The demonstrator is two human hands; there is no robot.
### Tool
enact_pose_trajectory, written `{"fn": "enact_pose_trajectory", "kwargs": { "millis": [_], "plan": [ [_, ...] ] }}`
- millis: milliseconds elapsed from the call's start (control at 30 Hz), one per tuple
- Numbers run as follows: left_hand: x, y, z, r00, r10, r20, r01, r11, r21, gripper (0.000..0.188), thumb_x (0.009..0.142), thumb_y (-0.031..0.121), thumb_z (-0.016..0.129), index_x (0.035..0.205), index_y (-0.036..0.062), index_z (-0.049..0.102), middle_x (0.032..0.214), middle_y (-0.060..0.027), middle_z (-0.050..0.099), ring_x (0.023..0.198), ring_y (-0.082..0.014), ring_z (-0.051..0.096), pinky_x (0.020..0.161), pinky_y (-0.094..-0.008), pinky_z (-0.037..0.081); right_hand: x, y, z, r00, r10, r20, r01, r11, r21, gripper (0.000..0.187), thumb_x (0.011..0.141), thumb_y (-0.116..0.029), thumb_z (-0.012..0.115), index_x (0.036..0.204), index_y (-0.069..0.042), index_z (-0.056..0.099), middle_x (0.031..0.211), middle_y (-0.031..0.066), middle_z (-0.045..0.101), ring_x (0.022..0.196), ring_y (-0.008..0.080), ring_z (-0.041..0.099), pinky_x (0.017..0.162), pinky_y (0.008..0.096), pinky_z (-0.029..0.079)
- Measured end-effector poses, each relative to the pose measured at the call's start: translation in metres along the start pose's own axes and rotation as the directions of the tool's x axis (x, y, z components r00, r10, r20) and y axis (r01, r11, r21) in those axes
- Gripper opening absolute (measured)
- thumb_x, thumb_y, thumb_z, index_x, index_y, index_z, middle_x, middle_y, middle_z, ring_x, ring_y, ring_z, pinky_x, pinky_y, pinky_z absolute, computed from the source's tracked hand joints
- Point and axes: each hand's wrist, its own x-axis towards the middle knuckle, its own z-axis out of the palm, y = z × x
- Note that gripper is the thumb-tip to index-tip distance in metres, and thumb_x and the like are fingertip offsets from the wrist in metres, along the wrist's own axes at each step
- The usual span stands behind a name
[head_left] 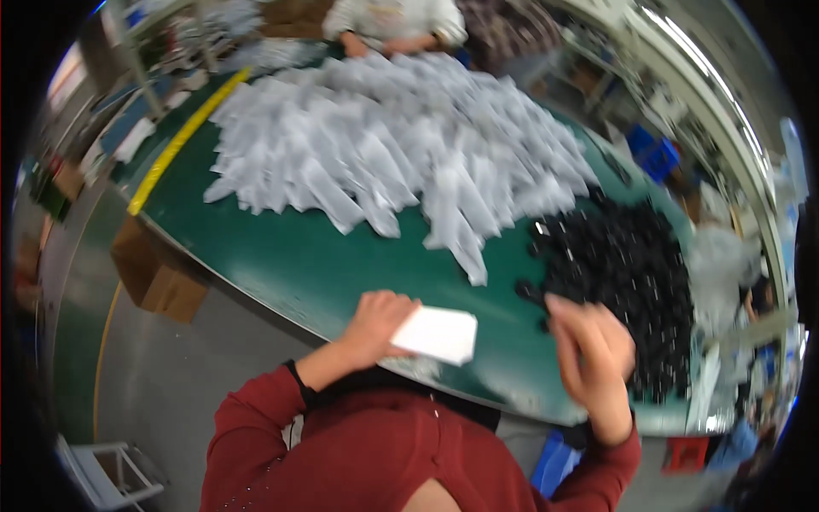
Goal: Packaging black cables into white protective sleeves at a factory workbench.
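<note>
My left hand (380, 324) is closed around one end of a flat white box (437, 334), held over the near edge of the green table. The other end of the box points to the right. My right hand (595, 348) is over the near left side of a heap of small black parts (627, 282). Its fingers point away from me and are smeared by motion, so I cannot make out whether a part is between them. A large pile of whitish plastic-wrapped pieces (384, 136) covers the far half of the table.
Yellow tape (189, 141) runs along the left end of the table (256, 256). Across from me, another person (392, 26) has both hands at the pile. An open cardboard box (162, 277) stands on the floor to the left. A blue bin (653, 154) is beyond the right side.
</note>
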Motion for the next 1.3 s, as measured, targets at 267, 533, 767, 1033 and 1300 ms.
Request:
{"fn": "enact_pose_trajectory", "kwargs": {
  "millis": [267, 533, 767, 1033, 1300],
  "plan": [
    [0.011, 0.002, -0.002, 0.999, 0.053, 0.013, -0.053, 0.998, 0.025, 0.090, 0.058, 0.041, 0.087, 0.132, 0.0025, 0.055, 0.123, -0.0129, 0.056, 0.115, -0.0346, 0.049, 0.101, -0.0485, 0.036, -0.099, 0.123, 0.116, 0.880, 0.468, 0.084, -0.443, 0.871, -0.214, 0.029, 0.084, -0.008, 0.070, 0.112, -0.002, 0.065, 0.099, 0.0149, 0.062, 0.088, 0.0313, 0.064, 0.074, 0.0390, 0.052],
    [0.033, 0.052, -0.008, 0.997, 0.058, -0.056, -0.063, 0.994, -0.094, 0.061, 0.070, 0.025, 0.083, 0.122, 0.0040, 0.061, 0.115, -0.0124, 0.057, 0.108, -0.0331, 0.054, 0.095, -0.0454, 0.044, -0.111, 0.129, 0.134, 0.938, 0.344, 0.034, -0.311, 0.882, -0.353, 0.027, 0.087, -0.008, 0.066, 0.113, -0.002, 0.062, 0.102, 0.0160, 0.059, 0.095, 0.0335, 0.060, 0.076, 0.0408, 0.051],
    [0.046, 0.063, 0.028, 0.991, 0.130, 0.029, -0.119, 0.958, -0.261, 0.026, 0.077, 0.009, 0.076, 0.099, 0.0031, 0.063, 0.099, -0.0103, 0.056, 0.093, -0.0298, 0.057, 0.081, -0.0406, 0.047, -0.105, 0.078, 0.121, 0.755, 0.655, 0.025, -0.593, 0.666, 0.453, 0.026, 0.093, -0.008, 0.060, 0.118, -0.001, 0.060, 0.096, 0.0133, 0.057, 0.083, 0.0256, 0.059, 0.070, 0.0335, 0.048],
    [0.049, 0.060, 0.037, 0.998, 0.065, 0.015, -0.058, 0.958, -0.280, 0.015, 0.080, 0.008, 0.072, 0.090, 0.0046, 0.062, 0.092, -0.0092, 0.058, 0.086, -0.0303, 0.057, 0.075, -0.0397, 0.047, -0.132, 0.028, 0.120, 0.764, 0.625, 0.158, -0.621, 0.647, 0.442, 0.029, 0.092, -0.005, 0.061, 0.121, 0.003, 0.061, 0.092, 0.0118, 0.059, 0.081, 0.0223, 0.059, 0.072, 0.0313, 0.047],
    [0.050, 0.070, 0.031, 0.992, 0.095, -0.080, -0.111, 0.968, -0.226, 0.009, 0.082, 0.007, 0.068, 0.084, 0.0054, 0.059, 0.084, -0.0080, 0.058, 0.082, -0.0286, 0.057, 0.076, -0.0400, 0.044, -0.140, 0.010, 0.135, 0.816, 0.577, -0.006, -0.520, 0.739, 0.429, 0.032, 0.090, 0.000, 0.062, 0.122, 0.002, 0.062, 0.092, 0.0127, 0.058, 0.081, 0.0244, 0.057, 0.074, 0.0321, 0.047]
  ]
}}
